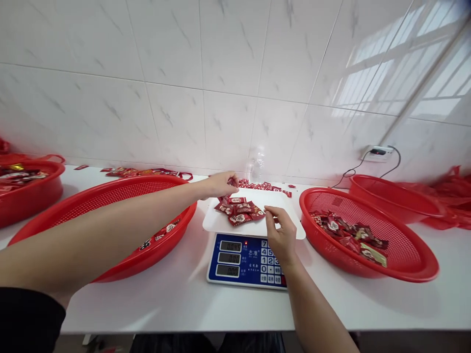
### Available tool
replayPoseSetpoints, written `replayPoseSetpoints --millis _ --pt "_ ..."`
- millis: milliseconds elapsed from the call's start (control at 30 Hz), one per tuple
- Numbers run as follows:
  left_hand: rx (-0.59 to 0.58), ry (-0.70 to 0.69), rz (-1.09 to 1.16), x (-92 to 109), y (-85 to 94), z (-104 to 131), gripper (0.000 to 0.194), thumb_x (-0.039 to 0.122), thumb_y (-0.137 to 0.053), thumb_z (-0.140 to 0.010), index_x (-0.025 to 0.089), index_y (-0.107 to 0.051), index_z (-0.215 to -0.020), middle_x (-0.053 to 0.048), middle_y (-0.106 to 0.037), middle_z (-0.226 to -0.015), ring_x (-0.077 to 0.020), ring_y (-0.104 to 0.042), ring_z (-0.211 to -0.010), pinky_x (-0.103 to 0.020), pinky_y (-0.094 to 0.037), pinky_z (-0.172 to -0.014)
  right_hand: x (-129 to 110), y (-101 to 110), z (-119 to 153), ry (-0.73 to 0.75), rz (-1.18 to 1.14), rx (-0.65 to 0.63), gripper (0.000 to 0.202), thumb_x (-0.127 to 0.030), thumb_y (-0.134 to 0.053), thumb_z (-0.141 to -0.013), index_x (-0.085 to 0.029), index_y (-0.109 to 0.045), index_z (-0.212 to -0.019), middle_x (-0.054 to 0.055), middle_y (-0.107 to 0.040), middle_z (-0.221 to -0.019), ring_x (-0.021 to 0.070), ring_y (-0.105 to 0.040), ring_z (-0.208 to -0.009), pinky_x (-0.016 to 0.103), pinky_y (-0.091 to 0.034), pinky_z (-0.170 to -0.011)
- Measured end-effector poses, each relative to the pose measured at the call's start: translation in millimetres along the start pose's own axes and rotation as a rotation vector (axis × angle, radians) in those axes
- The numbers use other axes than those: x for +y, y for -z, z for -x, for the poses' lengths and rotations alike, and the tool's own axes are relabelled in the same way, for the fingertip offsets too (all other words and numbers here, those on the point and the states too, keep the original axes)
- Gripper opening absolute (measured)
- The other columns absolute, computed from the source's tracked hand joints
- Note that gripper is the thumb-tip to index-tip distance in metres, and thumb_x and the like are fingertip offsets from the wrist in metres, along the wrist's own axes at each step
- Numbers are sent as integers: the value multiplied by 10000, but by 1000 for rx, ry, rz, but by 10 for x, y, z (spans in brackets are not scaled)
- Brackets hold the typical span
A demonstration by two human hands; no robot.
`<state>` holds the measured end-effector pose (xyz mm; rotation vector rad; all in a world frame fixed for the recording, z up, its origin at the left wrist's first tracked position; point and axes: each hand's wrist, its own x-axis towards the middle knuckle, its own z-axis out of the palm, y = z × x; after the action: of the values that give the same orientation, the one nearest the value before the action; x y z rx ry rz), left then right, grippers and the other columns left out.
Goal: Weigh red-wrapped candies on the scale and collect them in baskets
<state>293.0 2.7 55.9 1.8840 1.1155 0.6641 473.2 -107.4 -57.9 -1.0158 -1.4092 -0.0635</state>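
Small red printed packets (241,212) lie in a loose pile on the white pan (283,202) of a weighing scale with a blue keypad panel (253,252). Over the back left of the pan, my left hand (220,185) is closed on a small red packet (231,182), mostly covered by the fingers. At the right end of the pile, my right hand (281,232) has thumb and forefinger pinched together beside a packet's tip. Whether anything is between those fingers cannot be made out. My right wrist covers part of the keypad.
Red mesh baskets holding packets stand left (189,215) and right (412,260) of the scale. Another basket (397,198) is behind on the right, one more (31,196) far left. A clear plastic bottle (257,165) and loose packets (147,172) lie along the tiled wall.
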Motion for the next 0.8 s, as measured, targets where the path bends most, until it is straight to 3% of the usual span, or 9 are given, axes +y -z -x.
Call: replayPoseSetpoints --millis 200,300,433,567,633,733,800 --pt "210 -42 416 197 24 64 337 117 -745 -663 197 -584 -948 -12 -615 -679 -111 -559 -429 -232 -494 -415 -22 5 -11 16 -28 0 177 -199 -493 -902 -201 -633 -1011 65 -683 -938 178 -630 -871 307 -528 -669" --pt "305 -20 679 313 -65 276 191 106 -684 -739 165 -576 -885 -40 -632 -721 -134 -618 -567 -305 -574 -587 -40 7 11 23 -49 15 176 -194 -506 -898 -203 -632 -1020 65 -680 -945 176 -625 -881 307 -524 -687" --pt "181 -98 879 216 -276 604 95 167 -672 -784 163 -599 -845 12 -580 -625 -99 -598 -584 -319 -573 -739 -81 -3 28 -97 -114 -10 199 -269 -510 -903 -204 -629 -1049 71 -674 -974 180 -626 -871 313 -527 -691" --pt "-12 -142 772 8 -537 815 243 207 -700 -765 199 -599 -985 -27 -655 -877 -120 -640 -703 -316 -563 -734 -188 -25 -60 -314 -332 -153 306 -398 -516 -889 -214 -598 -1119 65 -663 -1005 161 -624 -773 287 -527 -599" --pt "-73 -159 708 -46 -629 849 271 225 -691 -771 201 -584 -1018 -40 -647 -918 -136 -643 -756 -310 -559 -718 -250 -40 -139 -352 -427 -243 294 -429 -536 -869 -212 -611 -1054 35 -665 -908 135 -601 -679 265 -506 -554" --pt "-74 -168 658 -72 -658 826 360 228 -702 -756 217 -544 -1079 -25 -621 -900 -138 -644 -740 -311 -563 -678 -287 -51 -280 -350 -429 -301 236 -428 -574 -840 -195 -615 -839 -19 -606 -693 102 -532 -568 238 -461 -520" --pt "-26 -174 631 -80 -606 783 403 234 -707 -748 224 -530 -1110 -23 -615 -903 -128 -646 -669 -290 -561 -611 -258 -22 -387 -351 -374 -268 241 -425 -588 -826 -191 -599 -769 -31 -578 -646 92 -509 -547 230 -443 -512"
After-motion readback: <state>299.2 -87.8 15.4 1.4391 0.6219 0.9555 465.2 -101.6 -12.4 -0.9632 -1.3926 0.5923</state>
